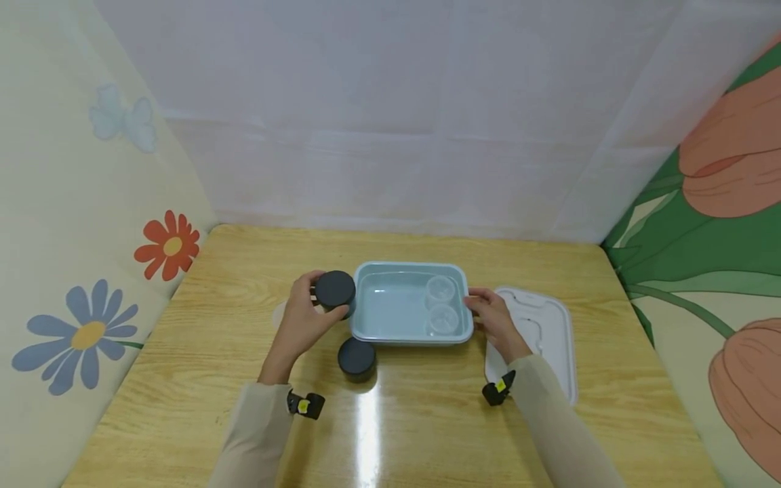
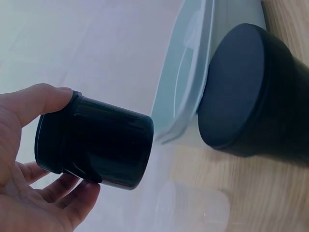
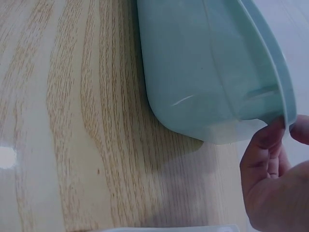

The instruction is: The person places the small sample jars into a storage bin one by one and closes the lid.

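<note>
My left hand [image 1: 300,320] grips a black lidded jar [image 1: 335,289] just left of the pale blue plastic box [image 1: 390,308]. In the left wrist view the thumb lies by the lid of this jar [image 2: 111,140], with the fingers beneath, and the jar is held off the table. My right hand [image 1: 493,317] pinches the box's right rim, thumb on one side and fingers on the other in the right wrist view. Two clear round containers [image 1: 443,319] stand inside the box at its right end. Another black jar [image 1: 356,359] stands before the box's front left corner.
A white lid [image 1: 552,339] with moulded ridges lies on the wooden table [image 1: 427,420], right of the box and partly behind my right arm. A translucent container [image 2: 193,210] stands on the table near my left hand. A pale cloth wall [image 1: 390,169] rises behind the table.
</note>
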The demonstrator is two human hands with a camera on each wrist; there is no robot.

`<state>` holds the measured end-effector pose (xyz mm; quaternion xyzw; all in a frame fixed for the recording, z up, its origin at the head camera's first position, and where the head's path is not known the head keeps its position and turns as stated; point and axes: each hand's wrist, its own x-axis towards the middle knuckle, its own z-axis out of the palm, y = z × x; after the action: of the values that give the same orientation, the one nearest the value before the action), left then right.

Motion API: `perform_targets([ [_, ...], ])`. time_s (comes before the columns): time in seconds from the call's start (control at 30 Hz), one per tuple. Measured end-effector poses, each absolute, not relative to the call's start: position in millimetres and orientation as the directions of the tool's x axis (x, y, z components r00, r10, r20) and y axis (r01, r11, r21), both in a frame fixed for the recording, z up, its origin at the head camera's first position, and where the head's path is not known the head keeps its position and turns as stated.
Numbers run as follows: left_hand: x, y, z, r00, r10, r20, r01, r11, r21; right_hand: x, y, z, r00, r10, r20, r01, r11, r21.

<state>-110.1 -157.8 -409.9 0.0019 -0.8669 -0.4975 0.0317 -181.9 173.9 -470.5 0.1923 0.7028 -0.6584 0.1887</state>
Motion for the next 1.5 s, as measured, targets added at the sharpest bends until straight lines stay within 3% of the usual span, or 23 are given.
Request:
perform_targets([
  [0.4,-124,-143,-408,-0.997,0.015,0.079,0.077,0.472,0.878,-181,173,-468,-0.854,0.027,-0.520,0.520,0.067,-0.851],
  [0.97,-153,-113,-413,-0.998,0.055,-0.012,0.012,0.414,0.910,-181,172,-469,-0.853,0.032,-0.521,0.522,0.072,-0.850],
  [1.5,-176,-88,-430,-0.995,0.057,-0.086,-0.047,0.498,0.866,-180,174,-471,-0.859,0.020,-0.511,0.511,0.061,-0.857],
])
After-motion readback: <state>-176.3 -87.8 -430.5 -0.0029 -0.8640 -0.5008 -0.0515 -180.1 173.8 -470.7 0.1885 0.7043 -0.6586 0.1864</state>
